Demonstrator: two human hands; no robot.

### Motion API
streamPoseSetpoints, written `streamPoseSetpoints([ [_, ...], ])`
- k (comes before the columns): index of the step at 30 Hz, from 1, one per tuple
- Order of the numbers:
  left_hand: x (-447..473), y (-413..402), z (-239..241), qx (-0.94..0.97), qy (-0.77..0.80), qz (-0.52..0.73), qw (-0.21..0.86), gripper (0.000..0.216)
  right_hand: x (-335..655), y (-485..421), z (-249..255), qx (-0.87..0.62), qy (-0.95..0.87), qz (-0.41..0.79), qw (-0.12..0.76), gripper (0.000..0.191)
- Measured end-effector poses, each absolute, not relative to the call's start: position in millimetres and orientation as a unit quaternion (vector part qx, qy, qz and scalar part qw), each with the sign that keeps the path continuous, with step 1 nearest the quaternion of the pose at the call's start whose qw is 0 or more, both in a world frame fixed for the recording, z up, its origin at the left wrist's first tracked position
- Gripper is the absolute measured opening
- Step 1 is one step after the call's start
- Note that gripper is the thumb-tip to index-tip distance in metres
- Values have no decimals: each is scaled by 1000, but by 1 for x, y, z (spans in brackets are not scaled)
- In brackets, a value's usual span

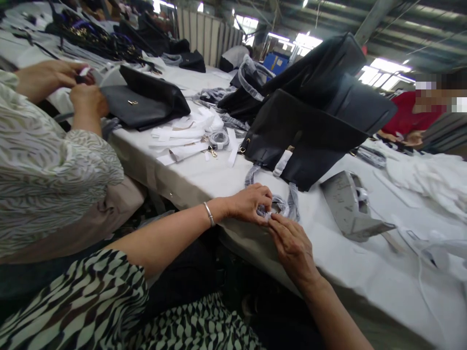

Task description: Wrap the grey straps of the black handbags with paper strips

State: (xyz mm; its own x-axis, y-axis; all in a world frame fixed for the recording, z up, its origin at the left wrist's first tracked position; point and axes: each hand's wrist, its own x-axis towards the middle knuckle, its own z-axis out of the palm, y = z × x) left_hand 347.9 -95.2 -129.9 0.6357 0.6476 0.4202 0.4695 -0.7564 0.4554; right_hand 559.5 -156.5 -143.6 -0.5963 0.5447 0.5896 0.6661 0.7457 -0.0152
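Note:
Near the table's front edge, a coiled strap (pixel 282 206) wrapped in clear plastic film lies between my hands. My left hand (pixel 250 201), with a bangle at the wrist, is closed on the coil's near left side. The fingers of my right hand (pixel 292 240) press together at the same spot, fingertips against the left ones. A small white piece (pixel 269 216) shows between the fingertips; whether it is tape or paper I cannot tell. Just behind the coil stands a black handbag (pixel 302 136), its gold clasp partly covered by a white wrap (pixel 283 163).
A grey metal tape dispenser (pixel 343 206) stands right of my hands. White strips (pixel 186 138) and another wrapped coil (pixel 219 139) with a gold hook lie behind left. At left, a co-worker's hands (pixel 87 99) work beside a black bag (pixel 146 104). White material (pixel 430 180) is heaped at right.

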Motion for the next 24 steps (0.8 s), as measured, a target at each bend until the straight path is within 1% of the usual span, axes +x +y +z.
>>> streamPoseSetpoints([
  [3, 350, -99, -130, 893, 322, 293, 119, 24, 556, -151, -145, -351, -875, -76, 324, 14],
  [7, 351, -95, -128, 922, 277, 258, 81, 18, 555, -146, -144, -372, -872, -57, 314, 10],
  [10, 353, -89, -126, 938, 241, 233, 84, 17, 556, -140, -137, -401, -873, 8, 276, 14],
  [13, 353, -86, -123, 939, 247, 216, 99, 22, 555, -135, -124, -444, -870, 55, 208, 19],
  [17, 351, -87, -120, 934, 268, 202, 125, 26, 551, -130, -106, -481, -868, 58, 107, 14],
  [19, 351, -86, -118, 932, 272, 199, 132, 26, 549, -127, -100, -479, -873, 51, 75, 13],
  [21, 352, -83, -116, 926, 287, 200, 141, 26, 548, -122, -94, -477, -875, 50, 62, 17],
  [24, 355, -78, -114, 920, 295, 202, 161, 28, 547, -113, -89, -479, -872, 62, 78, 25],
])
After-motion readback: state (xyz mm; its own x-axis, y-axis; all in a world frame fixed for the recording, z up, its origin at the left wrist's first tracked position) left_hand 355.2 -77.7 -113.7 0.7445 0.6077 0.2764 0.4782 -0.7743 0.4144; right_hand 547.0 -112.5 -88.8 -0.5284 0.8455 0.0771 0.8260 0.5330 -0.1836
